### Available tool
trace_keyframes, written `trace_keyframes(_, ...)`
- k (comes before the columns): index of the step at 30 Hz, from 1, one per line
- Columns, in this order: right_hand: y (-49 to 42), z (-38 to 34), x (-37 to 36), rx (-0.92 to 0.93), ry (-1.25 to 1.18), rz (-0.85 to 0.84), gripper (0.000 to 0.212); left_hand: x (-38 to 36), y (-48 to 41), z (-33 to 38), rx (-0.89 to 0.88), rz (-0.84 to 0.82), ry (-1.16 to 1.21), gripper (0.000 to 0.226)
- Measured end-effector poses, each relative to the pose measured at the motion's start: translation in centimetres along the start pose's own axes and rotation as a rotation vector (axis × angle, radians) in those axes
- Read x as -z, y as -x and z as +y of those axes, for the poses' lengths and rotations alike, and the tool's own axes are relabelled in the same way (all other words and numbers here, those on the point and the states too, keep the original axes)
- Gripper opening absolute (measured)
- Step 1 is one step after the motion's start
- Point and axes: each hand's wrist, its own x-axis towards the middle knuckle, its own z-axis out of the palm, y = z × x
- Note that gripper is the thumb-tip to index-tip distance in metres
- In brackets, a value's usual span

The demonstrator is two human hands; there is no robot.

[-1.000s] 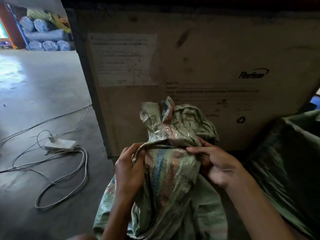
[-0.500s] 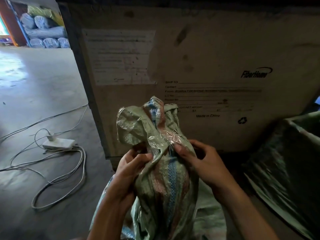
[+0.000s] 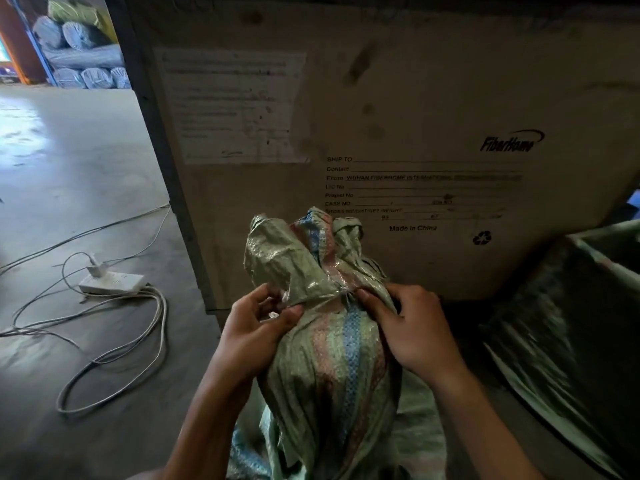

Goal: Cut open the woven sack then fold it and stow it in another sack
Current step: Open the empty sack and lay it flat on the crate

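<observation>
A green woven sack (image 3: 332, 368) with pink and blue stripes stands upright in front of me, its neck bunched and tied, the loose top (image 3: 294, 258) flaring above the tie. My left hand (image 3: 256, 327) pinches the sack's neck from the left with thumb and fingers. My right hand (image 3: 412, 327) grips the neck from the right, fingers curled into the fabric at the tie. A second green sack (image 3: 568, 341) stands with its mouth showing at the right edge. I see no cutting tool.
A large cardboard crate (image 3: 398, 133) with printed shipping text stands directly behind the sack. On the concrete floor to the left lie a white power strip (image 3: 112, 282) and loose cables (image 3: 114, 358). Rolled bundles (image 3: 79, 53) are stacked at the far left back.
The sack's bunched top has shifted left and then back toward the centre. Both hands have worked around the tied neck, the right moving onto the tie.
</observation>
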Motion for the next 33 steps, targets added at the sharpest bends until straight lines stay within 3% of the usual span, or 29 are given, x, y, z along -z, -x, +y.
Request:
trace_keyframes(6,-0.1,0.6,-0.1,-0.037,0.052,0.048,0.030,0.2,-0.8,-1.5,0.074,0.148,0.062,0.009)
trace_keyframes(9,-0.3,0.5,-0.2,-0.195,-0.147,0.060,0.039,-0.3,-0.9,-1.6,0.107,0.216,0.134,0.010)
trace_keyframes(13,-0.3,-0.2,-0.5,-0.310,-0.424,0.043,0.034,-0.6,-1.1,-1.8,0.062,0.263,0.154,0.006)
trace_keyframes(16,-0.1,-0.4,0.0,-0.351,-0.687,-0.116,0.042,0.0,-1.1,-1.6,0.013,0.316,0.186,0.015)
trace_keyframes(19,-0.1,-0.9,0.9,-0.327,-1.163,-0.360,0.056,0.6,-0.4,-0.1,0.084,0.087,0.365,0.033)
trace_keyframes(21,0.1,-1.3,0.5,-0.273,-1.277,-0.416,0.056,0.3,0.2,0.5,0.048,-0.069,0.272,0.033)
trace_keyframes(24,0.4,-1.6,-0.6,-0.217,-1.271,-0.395,0.060,-1.2,0.3,-0.1,0.037,-0.040,0.236,0.035)
trace_keyframes(28,0.5,-2.3,-1.2,-0.193,-1.241,-0.275,0.046,-1.4,-0.6,-1.4,0.184,0.065,0.610,0.027)
trace_keyframes(32,0.7,-1.9,-1.5,-0.055,-0.642,0.046,0.020,-0.6,-1.5,-2.3,0.374,0.072,0.829,0.039)
trace_keyframes(33,0.7,-1.6,-1.7,-0.076,-0.505,0.095,0.025,-0.5,-1.6,-2.5,0.409,0.059,0.842,0.042)
